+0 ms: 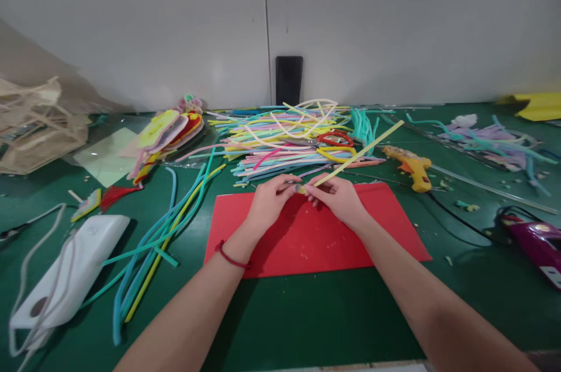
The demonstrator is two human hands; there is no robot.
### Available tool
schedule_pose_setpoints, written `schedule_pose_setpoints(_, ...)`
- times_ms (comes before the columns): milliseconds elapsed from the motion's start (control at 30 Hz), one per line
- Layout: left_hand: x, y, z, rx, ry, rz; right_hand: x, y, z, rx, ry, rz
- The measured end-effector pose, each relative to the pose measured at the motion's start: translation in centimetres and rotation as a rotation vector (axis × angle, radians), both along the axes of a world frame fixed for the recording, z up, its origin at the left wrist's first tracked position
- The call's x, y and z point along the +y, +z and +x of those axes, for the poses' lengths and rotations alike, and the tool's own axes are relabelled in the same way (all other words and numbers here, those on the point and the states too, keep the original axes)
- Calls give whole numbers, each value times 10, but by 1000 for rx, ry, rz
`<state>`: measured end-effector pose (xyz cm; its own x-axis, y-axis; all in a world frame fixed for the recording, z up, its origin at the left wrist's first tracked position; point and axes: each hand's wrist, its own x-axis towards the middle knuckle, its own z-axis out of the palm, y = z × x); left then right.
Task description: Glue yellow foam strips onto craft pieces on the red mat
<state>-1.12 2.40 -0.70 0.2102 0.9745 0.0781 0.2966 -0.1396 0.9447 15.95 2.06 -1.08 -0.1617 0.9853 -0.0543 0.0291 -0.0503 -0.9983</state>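
Note:
My left hand (276, 197) and my right hand (335, 197) meet above a red sheet (307, 243), fingertips pinched close together. Between them is one end of a pale yellow pipe cleaner (359, 153). Its long free end slants up and to the right, past my right hand. The gripped end is mostly hidden by my fingers, and a small greenish bit shows there. Just beyond my hands lies a pile of pastel pipe cleaners (272, 144). Scissors with red and yellow handles (336, 153) rest on that pile.
An orange glue gun (412, 167) lies right, its cord trailing toward a purple device (534, 243). Left are blue and yellow pipe cleaners (175, 214), a white power strip (74, 273) and a colourful craft piece (170, 132). A black phone (289, 80) leans on the back wall.

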Motion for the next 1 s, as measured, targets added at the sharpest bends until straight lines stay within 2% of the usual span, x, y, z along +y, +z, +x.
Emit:
schedule_pose_setpoints(200,0,2,1,-24,6,-8,0,-1,0,20,-6,-10)
schedule_pose_setpoints(533,0,2,0,-37,19,-16,4,-1,0,100,-120,-13)
schedule_pose_setpoints(733,0,2,2,-100,-19,-43,3,1,-1,121,-93,-19)
schedule_pose_setpoints(1000,1,2,0,53,-15,26,3,1,-1,110,-64,-11)
